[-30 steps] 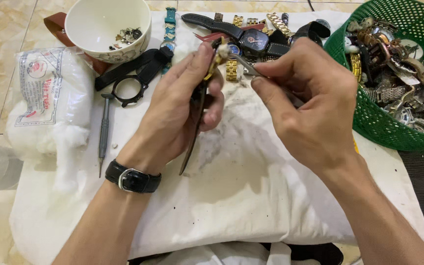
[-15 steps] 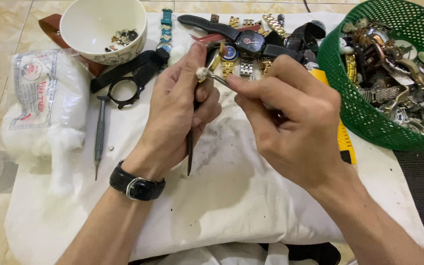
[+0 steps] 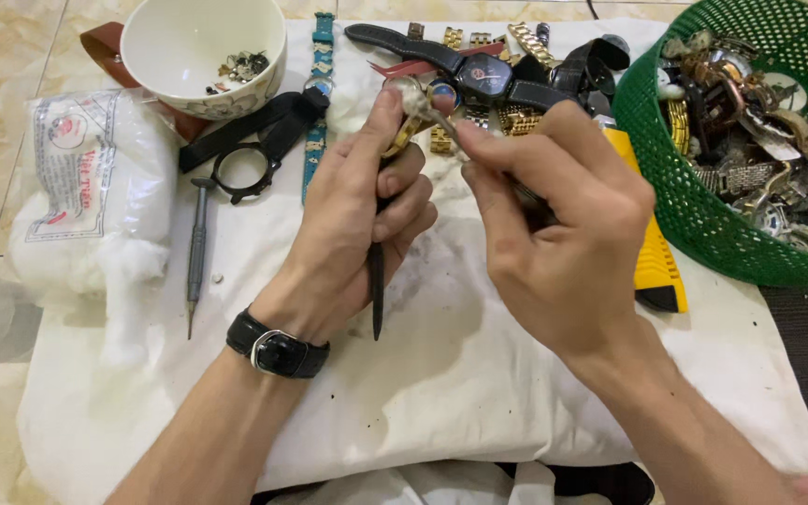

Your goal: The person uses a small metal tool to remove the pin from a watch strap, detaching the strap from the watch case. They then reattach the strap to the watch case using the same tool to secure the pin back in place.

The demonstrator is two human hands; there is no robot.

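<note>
My left hand (image 3: 353, 224) grips a small watch (image 3: 411, 98) with a gold-coloured bracelet between thumb and fingers; its dark strap end (image 3: 377, 295) hangs below the palm. My right hand (image 3: 563, 229) pinches a thin metal tool (image 3: 441, 120) whose tip touches the watch. Both hands hover over a stained white cloth (image 3: 441, 374). A black wristwatch (image 3: 278, 346) is on my left wrist.
A white bowl (image 3: 203, 47) with small parts sits top left, beside a bag of cotton wool (image 3: 86, 187), a screwdriver (image 3: 196, 243) and a black watch case ring (image 3: 245, 168). Several watches (image 3: 488, 70) lie behind. A green basket (image 3: 703, 215) of watches and a yellow cutter (image 3: 652, 262) are right.
Both hands have shifted slightly right and toward the camera, keeping the watch and tool together. The view moved closer, and the dark strap now hangs lower from my left hand.
</note>
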